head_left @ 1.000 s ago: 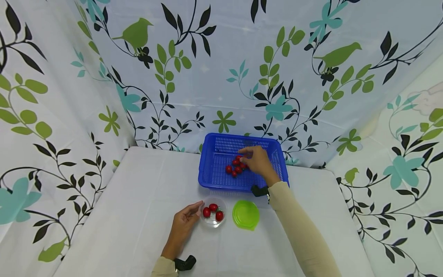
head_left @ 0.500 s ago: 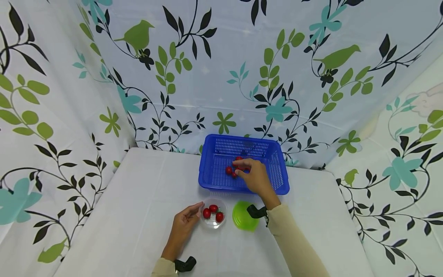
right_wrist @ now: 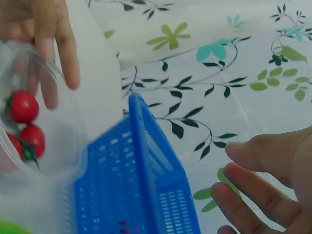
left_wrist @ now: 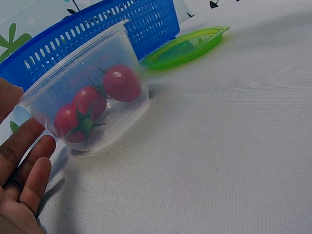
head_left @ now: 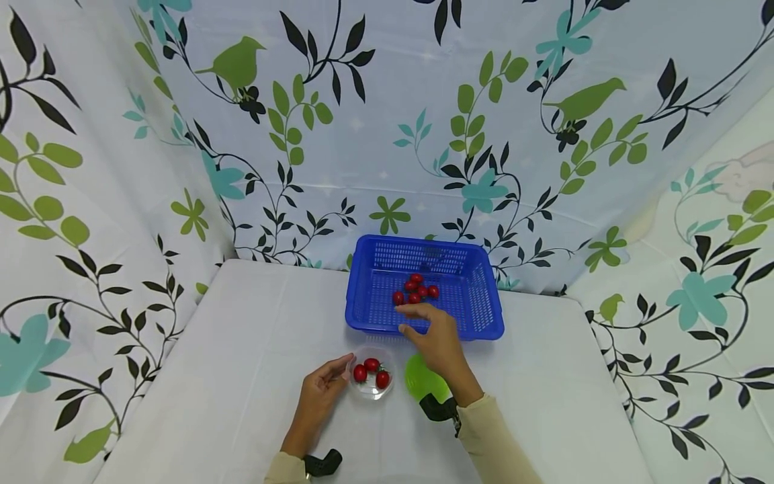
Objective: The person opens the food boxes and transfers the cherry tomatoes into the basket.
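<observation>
A clear plastic container (head_left: 370, 390) on the white table holds several red cherry tomatoes (left_wrist: 122, 83), some with green stems. My left hand (head_left: 323, 388) rests against its left side, loose fingertips at the rim and wall in the left wrist view. Beyond it stands a blue slotted basket (head_left: 478, 319) with several more tomatoes (head_left: 422, 292) in it. My right hand (head_left: 437, 339) is raised over the basket's front edge, right of the container. Its thumb and fingers (right_wrist: 236, 202) are apart, and no tomato shows between them.
A bright green lid (head_left: 421, 381) lies right of the container, partly covered by my right hand and wrist camera. Patterned cloth (head_left: 387, 134) hangs behind and at both sides of the table. The basket's raised rim (right_wrist: 141, 156) stands close to my right hand.
My right hand has come back from above the tomatoes in the basket towards the front edge, uncovering most of them. My left hand and the container have stayed in place.
</observation>
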### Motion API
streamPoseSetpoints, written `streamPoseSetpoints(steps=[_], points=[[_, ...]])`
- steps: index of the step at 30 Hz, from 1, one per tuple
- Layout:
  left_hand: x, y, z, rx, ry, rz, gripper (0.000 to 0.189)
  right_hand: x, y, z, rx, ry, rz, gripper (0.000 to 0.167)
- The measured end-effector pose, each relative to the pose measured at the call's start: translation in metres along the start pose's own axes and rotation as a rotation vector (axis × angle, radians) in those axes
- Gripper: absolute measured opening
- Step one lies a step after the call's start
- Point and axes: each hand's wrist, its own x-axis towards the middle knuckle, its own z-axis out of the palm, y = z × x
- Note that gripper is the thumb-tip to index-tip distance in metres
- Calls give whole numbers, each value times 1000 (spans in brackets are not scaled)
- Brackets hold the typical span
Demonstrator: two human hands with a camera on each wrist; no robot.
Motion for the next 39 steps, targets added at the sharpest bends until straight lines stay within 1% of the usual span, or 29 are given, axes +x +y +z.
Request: streamPoseSetpoints(steps=[6,10,16,21,26,32,35,39], points=[[0,-1,0,-3,5,4,37,-16,-2,14,25,-3,4,38],[1,-2,0,-12,3,-3,36,-23,-2,24,38,0,-16,40],[1,-3,0,-13,-5,1,36,-33,1,40,6,-17,-24,38],[1,-2,-1,-8,-14,-2,35,-38,7,52,9,-16,-19,37],[1,-2,-1,-9,-14,-5,36,-42,12,62,27,-32,14,37],[2,-2,-1,-9,-7,2,35,-43,21,74,-3,-40,34,36],[2,-3,-1,-4,4,5,35,-44,24,80,-15,-52,36,36],[2,-4,0,9,14,20,36,-44,28,87,-33,-70,14,36]])
